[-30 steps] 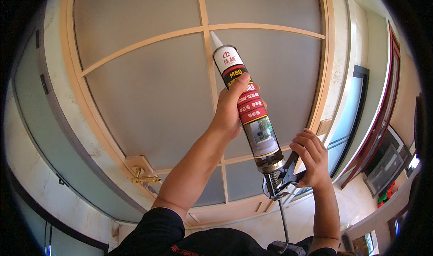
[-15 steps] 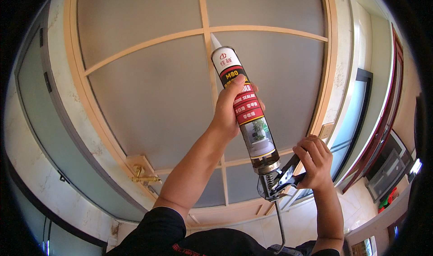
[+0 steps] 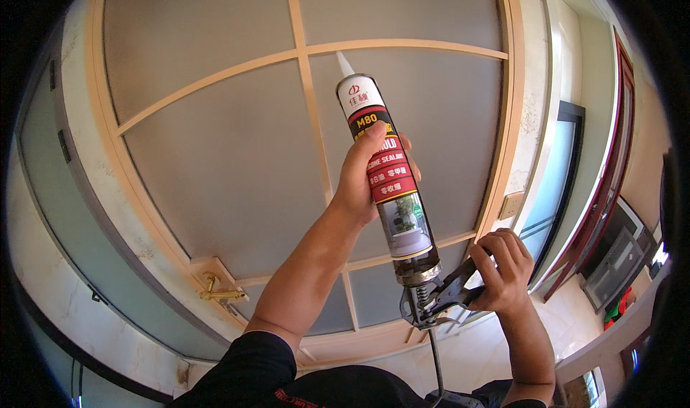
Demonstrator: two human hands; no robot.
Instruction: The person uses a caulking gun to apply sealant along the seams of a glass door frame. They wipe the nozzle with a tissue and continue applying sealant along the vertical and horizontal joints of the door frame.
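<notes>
A caulking gun point(image 3: 424, 293) holds a sealant cartridge point(image 3: 403, 210) with a red, black and white label, tilted with its white nozzle point(image 3: 345, 64) pointing up and a little left. My left hand point(image 3: 365, 167) is wrapped round the middle of the cartridge, thumb on the label. At the lower right, my right hand point(image 3: 503, 271) is closed round the gun's black handle and trigger. The metal plunger rod point(image 3: 436, 365) runs down from the gun toward my body. Behind the nozzle is a wood-framed door point(image 3: 307, 106) with frosted panes; whether the tip touches it, I cannot tell.
A brass door handle point(image 3: 221, 293) sits at the door's lower left. Left of it stands a grey-framed glass door point(image 3: 65, 214). To the right are a wall switch point(image 3: 511, 205), a black-framed glass door point(image 3: 557, 171) and a dark red frame point(image 3: 611, 178). Pale tiles point(image 3: 568, 325) cover the floor.
The view has shifted, so the door sits farther left in it. The gun's rear has swung slightly left and down. Both hands keep their grip.
</notes>
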